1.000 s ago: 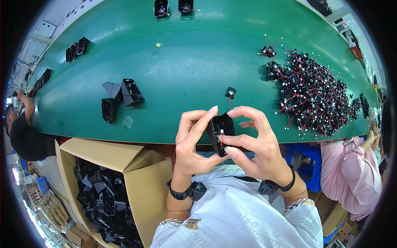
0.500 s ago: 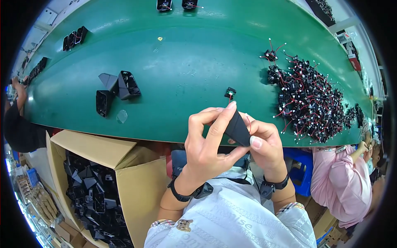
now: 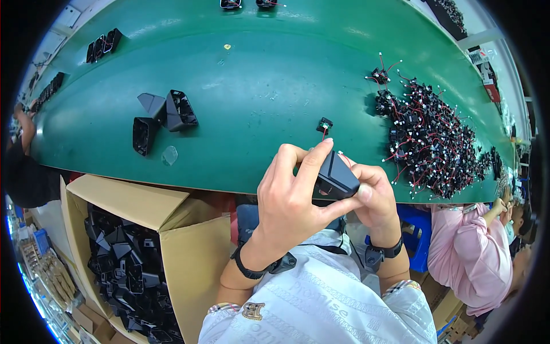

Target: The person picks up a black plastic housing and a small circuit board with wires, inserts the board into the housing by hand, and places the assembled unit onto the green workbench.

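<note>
In the head view, a black housing (image 3: 339, 175) is being turned over: 1 second ago its open cavity was being shown, whereas now its closed outer faces are being presented, so a reorientation, rather than a release, is apparently being carried out. The housing is being held tilted above the near edge of the green bench (image 3: 258, 114). It is being grasped by the left hand (image 3: 292, 198), with a finger being pressed on its upper edge and the thumb along its lower edge; its right end is being gripped by the right hand (image 3: 375, 198), whose fingers are being partly hidden. Smooth, dark, angular faces are being displayed, and a red wire (image 3: 342, 157) is being seen beside it, its attachment being obscured.
</note>
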Motion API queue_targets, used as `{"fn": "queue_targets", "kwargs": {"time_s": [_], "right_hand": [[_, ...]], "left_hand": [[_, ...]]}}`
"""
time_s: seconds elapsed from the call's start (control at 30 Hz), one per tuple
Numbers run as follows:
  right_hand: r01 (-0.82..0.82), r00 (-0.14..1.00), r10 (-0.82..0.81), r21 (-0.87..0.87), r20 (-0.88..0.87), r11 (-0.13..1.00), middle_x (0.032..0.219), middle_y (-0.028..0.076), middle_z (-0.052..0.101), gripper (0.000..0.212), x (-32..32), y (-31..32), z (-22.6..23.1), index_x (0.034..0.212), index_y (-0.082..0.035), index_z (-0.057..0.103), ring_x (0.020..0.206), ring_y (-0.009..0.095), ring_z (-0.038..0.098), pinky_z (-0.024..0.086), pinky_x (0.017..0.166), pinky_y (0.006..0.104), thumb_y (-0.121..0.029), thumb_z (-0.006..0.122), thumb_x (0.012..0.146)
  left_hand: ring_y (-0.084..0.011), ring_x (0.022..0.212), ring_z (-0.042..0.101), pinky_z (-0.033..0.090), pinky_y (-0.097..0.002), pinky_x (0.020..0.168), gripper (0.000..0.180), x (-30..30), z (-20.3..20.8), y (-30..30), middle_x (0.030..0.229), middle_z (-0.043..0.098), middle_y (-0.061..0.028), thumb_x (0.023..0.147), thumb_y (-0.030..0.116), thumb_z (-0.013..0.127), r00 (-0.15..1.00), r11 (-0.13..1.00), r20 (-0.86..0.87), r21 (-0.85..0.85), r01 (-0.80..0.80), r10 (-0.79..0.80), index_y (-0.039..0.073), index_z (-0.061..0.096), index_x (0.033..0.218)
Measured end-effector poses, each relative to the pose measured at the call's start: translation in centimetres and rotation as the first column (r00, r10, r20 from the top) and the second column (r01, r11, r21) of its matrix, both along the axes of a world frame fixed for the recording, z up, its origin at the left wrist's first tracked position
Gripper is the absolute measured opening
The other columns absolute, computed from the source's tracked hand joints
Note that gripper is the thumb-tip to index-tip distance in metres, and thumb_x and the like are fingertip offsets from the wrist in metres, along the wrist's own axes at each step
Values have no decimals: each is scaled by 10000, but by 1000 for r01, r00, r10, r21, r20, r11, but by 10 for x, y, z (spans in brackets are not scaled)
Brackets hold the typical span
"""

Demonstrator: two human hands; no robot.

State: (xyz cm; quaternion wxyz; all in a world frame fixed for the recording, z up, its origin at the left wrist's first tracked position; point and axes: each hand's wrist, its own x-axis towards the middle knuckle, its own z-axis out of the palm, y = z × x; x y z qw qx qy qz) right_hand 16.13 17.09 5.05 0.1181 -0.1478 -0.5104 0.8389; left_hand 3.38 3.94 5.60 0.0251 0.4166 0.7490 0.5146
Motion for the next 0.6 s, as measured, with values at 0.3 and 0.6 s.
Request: {"fn": "queue_targets", "kwargs": {"time_s": [0.3, 0.6], "right_hand": [[105, 989, -133, 955, -69, 278, 1427, 261, 544, 290, -42, 48, 47, 987, 7, 744, 1285, 390, 579, 461, 1063, 486, -153, 826, 759], [-276, 935, -296, 925, 195, -262, 1337, 207, 603, 262, -190, 195, 13, 952, -46, 779, 1130, 377, 628, 514, 981, 434, -250, 806, 791]], "left_hand": [[-283, 1056, 619, 515, -396, 860, 1007, -41, -2, -15, 1295, 567, -142, 567, 477, 952, 997, 997, 52, -55, 55, -52, 65, 572, 1403], [-351, 1186, 545, 453, -454, 1006, 355, -108, -32, -39, 1236, 605, -159, 842, 83, 715, 882, 923, -284, 33, -383, 376, 9, 660, 1185]]}}
